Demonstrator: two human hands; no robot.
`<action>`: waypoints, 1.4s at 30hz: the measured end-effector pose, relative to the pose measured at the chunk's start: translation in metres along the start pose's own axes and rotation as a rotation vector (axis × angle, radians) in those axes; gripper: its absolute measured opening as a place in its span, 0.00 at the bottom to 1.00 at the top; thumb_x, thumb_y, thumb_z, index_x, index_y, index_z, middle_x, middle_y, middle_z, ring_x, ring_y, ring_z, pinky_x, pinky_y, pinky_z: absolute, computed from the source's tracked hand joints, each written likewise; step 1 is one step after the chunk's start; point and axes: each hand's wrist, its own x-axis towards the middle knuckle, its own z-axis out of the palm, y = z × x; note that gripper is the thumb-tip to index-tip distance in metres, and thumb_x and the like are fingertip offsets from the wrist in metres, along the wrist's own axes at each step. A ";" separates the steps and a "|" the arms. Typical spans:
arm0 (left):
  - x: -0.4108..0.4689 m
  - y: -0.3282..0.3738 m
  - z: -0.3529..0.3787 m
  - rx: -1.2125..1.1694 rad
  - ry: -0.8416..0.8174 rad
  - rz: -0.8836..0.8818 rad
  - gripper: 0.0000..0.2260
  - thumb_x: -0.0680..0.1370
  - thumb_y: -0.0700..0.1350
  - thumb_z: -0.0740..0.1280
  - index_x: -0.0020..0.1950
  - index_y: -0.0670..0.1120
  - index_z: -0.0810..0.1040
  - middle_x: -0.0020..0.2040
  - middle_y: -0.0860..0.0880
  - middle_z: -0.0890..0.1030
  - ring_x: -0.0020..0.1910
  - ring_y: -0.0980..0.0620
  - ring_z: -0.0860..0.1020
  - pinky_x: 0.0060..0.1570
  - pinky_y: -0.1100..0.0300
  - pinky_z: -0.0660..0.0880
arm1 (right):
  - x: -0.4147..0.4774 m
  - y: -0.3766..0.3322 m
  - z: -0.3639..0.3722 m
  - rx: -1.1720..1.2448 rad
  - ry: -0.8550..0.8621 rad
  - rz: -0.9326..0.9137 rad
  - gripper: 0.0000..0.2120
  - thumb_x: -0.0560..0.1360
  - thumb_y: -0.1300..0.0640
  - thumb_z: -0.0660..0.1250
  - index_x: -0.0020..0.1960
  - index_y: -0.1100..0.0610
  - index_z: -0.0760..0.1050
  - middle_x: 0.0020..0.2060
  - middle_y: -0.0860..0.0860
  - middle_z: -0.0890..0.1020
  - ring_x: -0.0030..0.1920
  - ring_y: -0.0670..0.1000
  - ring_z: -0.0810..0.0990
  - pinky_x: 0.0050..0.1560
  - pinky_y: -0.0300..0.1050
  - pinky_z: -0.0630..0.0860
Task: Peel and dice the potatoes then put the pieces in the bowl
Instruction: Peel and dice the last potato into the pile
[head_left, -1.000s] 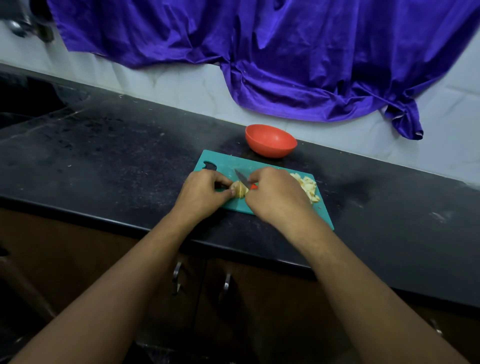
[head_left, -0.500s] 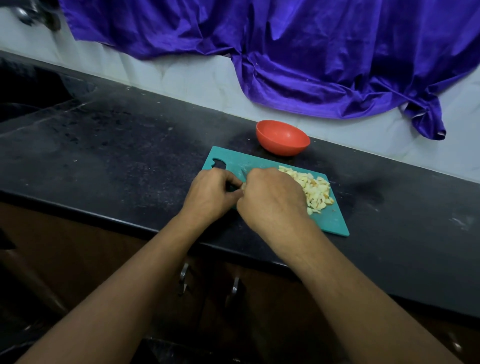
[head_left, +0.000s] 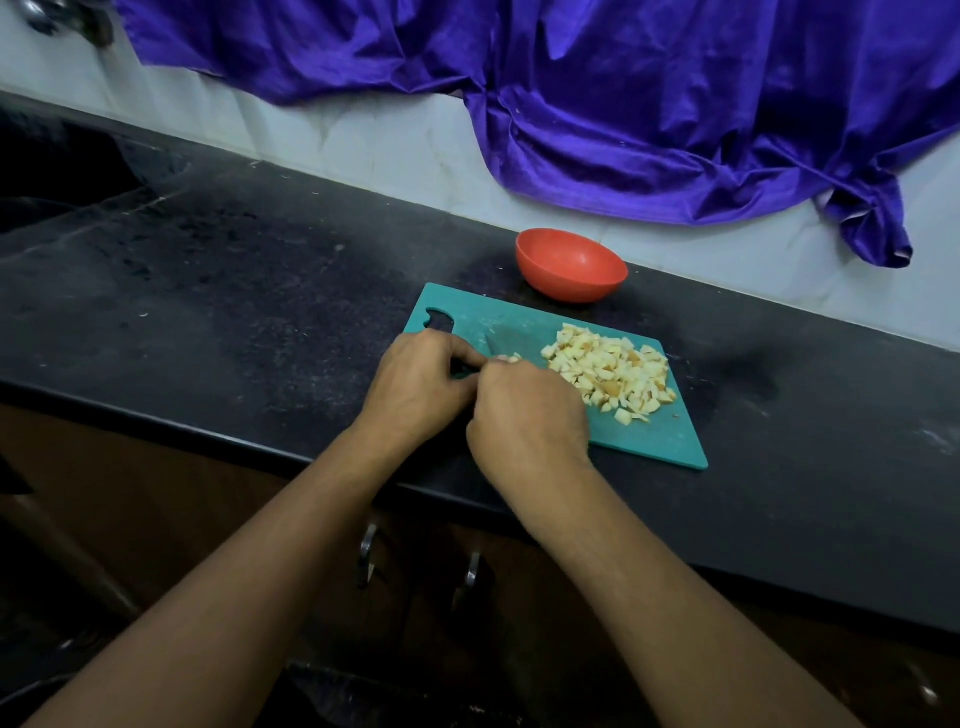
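Pointing away leftward, knife (head_left: 501, 342) in right hand (head_left: 527, 415); left hand (head_left: 421, 387) alongside

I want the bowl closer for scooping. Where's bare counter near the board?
Bare counter left of the cutting board and right of it. Crowded: left hand, right hand and diced potato crowd the board; bowl sits behind it.

The handle of the blurred knife (head_left: 505, 343) is hidden under the right hand (head_left: 527, 410)
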 end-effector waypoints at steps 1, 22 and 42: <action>0.000 -0.001 0.001 -0.015 0.013 0.009 0.06 0.76 0.48 0.74 0.52 0.54 0.88 0.50 0.57 0.87 0.53 0.58 0.82 0.58 0.59 0.77 | -0.004 0.002 0.006 0.024 0.014 0.008 0.25 0.82 0.59 0.62 0.78 0.59 0.64 0.60 0.55 0.80 0.59 0.57 0.80 0.45 0.49 0.69; -0.004 0.000 -0.002 -0.048 -0.005 0.031 0.06 0.74 0.48 0.78 0.50 0.54 0.88 0.48 0.59 0.87 0.50 0.63 0.81 0.62 0.59 0.76 | -0.032 0.043 -0.011 0.400 0.130 0.032 0.16 0.80 0.55 0.64 0.66 0.49 0.76 0.54 0.50 0.81 0.54 0.54 0.79 0.46 0.50 0.75; -0.001 -0.003 0.000 0.009 0.019 0.015 0.05 0.75 0.43 0.76 0.50 0.51 0.88 0.50 0.56 0.87 0.51 0.59 0.82 0.55 0.65 0.72 | -0.018 0.009 -0.013 0.064 0.051 -0.029 0.17 0.80 0.54 0.66 0.68 0.54 0.74 0.56 0.54 0.80 0.56 0.56 0.79 0.45 0.49 0.70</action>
